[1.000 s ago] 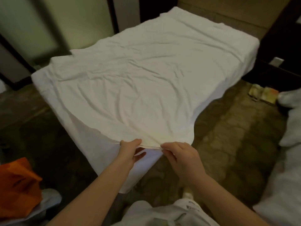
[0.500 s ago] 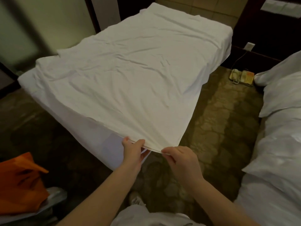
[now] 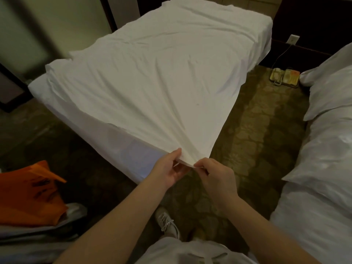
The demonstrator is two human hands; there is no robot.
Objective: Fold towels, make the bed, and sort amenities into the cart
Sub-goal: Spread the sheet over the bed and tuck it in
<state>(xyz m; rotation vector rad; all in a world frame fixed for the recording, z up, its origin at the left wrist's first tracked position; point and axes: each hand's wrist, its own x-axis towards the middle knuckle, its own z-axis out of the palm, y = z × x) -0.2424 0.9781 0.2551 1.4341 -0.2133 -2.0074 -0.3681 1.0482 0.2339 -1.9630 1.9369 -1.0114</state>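
A white sheet [image 3: 156, 80] lies spread and wrinkled over a single bed [image 3: 122, 147] that runs away from me. Its near corner is lifted off the mattress and stretched taut toward me. My left hand [image 3: 169, 170] pinches that corner from the left, thumb on top. My right hand [image 3: 215, 176] pinches the same edge right beside it, fingers curled. The two hands almost touch, just past the bed's near corner.
A second bed with white bedding and a pillow [image 3: 323, 134] fills the right side. An orange cloth [image 3: 28, 193] lies on grey things at lower left. A telephone [image 3: 284, 78] sits on the patterned carpet between the beds. My shoe [image 3: 167, 221] is below the hands.
The sheet's near corner has been pulled out toward me and drawn taut into a point. My hands have come closer together on it. My view has shifted right, showing more of the second bed.
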